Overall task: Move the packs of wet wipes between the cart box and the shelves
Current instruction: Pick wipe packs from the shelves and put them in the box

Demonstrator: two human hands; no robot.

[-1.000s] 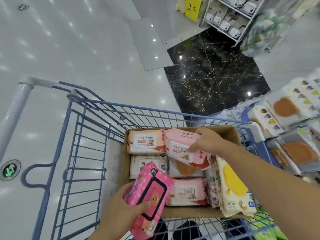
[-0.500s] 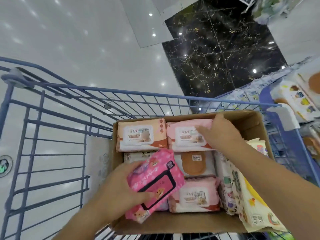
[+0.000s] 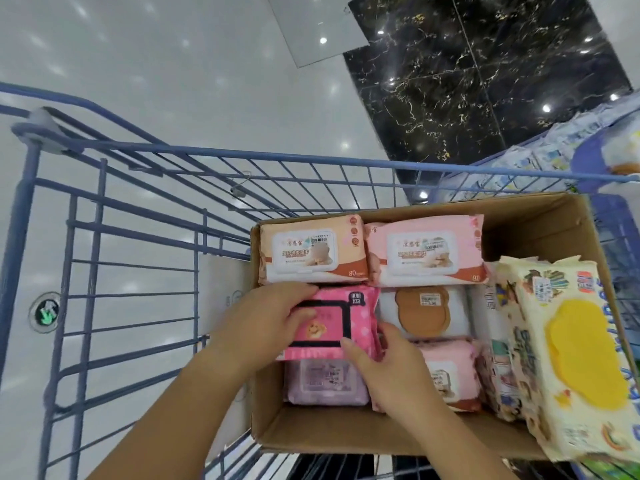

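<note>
A cardboard box (image 3: 540, 220) sits in the blue wire cart (image 3: 131, 216), packed with wet wipe packs. A bright pink pack with a black-framed lid (image 3: 349, 313) lies in the box's left middle, on top of another pack. My left hand (image 3: 273, 323) grips its left side, thumb over the lid. My right hand (image 3: 384, 368) touches its lower right corner with the fingertips. Behind it lie an orange pack (image 3: 311, 251) and a pale pink pack (image 3: 426, 251). A purple pack (image 3: 325, 382) lies in front of it.
A white pack with a brown lid (image 3: 422, 313) and a pink pack (image 3: 450, 372) fill the box's middle. Cream packs with a yellow lid (image 3: 581, 358) stand on edge at the right. Shelf goods (image 3: 554, 154) show at the far right. Glossy floor surrounds the cart.
My left hand lowered the bright pink pack flat into the box. My right hand left the pale pink pack at the back and came to the bright pink pack's corner.
</note>
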